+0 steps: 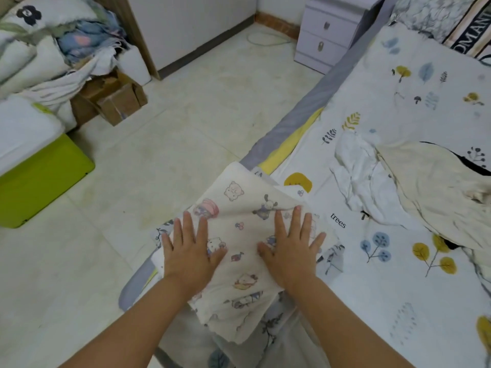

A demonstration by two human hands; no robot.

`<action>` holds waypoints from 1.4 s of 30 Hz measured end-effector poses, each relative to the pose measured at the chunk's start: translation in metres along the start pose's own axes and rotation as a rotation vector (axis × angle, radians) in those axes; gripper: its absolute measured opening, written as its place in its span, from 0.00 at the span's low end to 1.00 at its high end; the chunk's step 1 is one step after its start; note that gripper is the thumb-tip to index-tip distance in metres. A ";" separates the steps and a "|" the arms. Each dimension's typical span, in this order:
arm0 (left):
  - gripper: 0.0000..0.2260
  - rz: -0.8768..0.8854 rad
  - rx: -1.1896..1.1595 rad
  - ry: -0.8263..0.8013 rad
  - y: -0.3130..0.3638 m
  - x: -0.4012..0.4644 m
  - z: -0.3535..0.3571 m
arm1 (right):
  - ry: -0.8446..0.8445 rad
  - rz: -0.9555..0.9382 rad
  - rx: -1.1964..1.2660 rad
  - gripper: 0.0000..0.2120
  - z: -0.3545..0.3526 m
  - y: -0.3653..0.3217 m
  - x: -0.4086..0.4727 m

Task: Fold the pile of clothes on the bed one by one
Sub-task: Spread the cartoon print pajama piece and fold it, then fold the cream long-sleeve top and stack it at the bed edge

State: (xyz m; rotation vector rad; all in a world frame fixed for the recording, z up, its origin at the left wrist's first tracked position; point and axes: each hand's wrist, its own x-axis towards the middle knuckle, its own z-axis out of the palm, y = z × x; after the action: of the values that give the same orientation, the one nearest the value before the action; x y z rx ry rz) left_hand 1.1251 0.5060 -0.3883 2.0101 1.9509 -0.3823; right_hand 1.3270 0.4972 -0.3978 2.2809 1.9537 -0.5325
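A cream garment printed with cartoon animals [240, 227] lies folded at the near left corner of the bed [398, 301]. My left hand [190, 251] rests flat on its left part, fingers spread. My right hand [291, 245] presses flat on its right part, fingers spread too. Neither hand grips the cloth. Further right on the bed lie a crumpled white garment [358, 171] and a cream garment with black trim [435, 192], both unfolded.
The bed sheet has a leaf and tree print; a grey bed edge [297, 112] runs diagonally. A lilac nightstand [329, 30] stands beyond. On the tiled floor at left are a green box [39, 187], cardboard boxes [114, 99] and piled bedding [39, 49].
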 end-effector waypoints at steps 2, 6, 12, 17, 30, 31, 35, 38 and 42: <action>0.31 0.131 -0.029 0.245 0.014 0.009 -0.018 | 0.065 0.017 0.010 0.38 -0.008 -0.009 -0.008; 0.25 0.477 0.089 0.426 0.046 0.053 -0.043 | 0.000 -0.017 0.095 0.43 -0.002 -0.043 -0.042; 0.28 0.329 0.121 -0.123 0.044 0.112 -0.016 | -0.082 -0.146 -0.021 0.38 0.016 -0.048 -0.071; 0.28 0.326 0.073 -0.150 0.045 0.111 -0.016 | -0.144 -0.235 0.010 0.43 0.025 -0.041 -0.064; 0.17 0.437 0.037 -0.164 0.075 0.017 -0.103 | -0.321 -0.207 0.396 0.22 -0.080 0.021 -0.094; 0.16 0.439 0.037 -0.181 0.081 0.012 -0.109 | -0.319 -0.193 0.398 0.21 -0.088 0.030 -0.099; 0.17 0.448 0.024 -0.223 0.113 -0.009 -0.125 | -0.267 -0.146 0.370 0.20 -0.113 0.072 -0.124; 0.17 0.484 0.037 -0.267 0.146 -0.029 -0.129 | -0.274 -0.070 0.345 0.20 -0.125 0.112 -0.145; 0.17 0.564 0.067 -0.285 0.202 -0.062 -0.126 | -0.276 0.031 0.351 0.21 -0.134 0.174 -0.172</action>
State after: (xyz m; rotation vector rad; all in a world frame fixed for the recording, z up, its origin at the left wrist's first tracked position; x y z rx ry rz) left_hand 1.3213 0.4959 -0.2405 2.2843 1.1558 -0.5545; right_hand 1.5023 0.3436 -0.2442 2.2628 1.8034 -1.1998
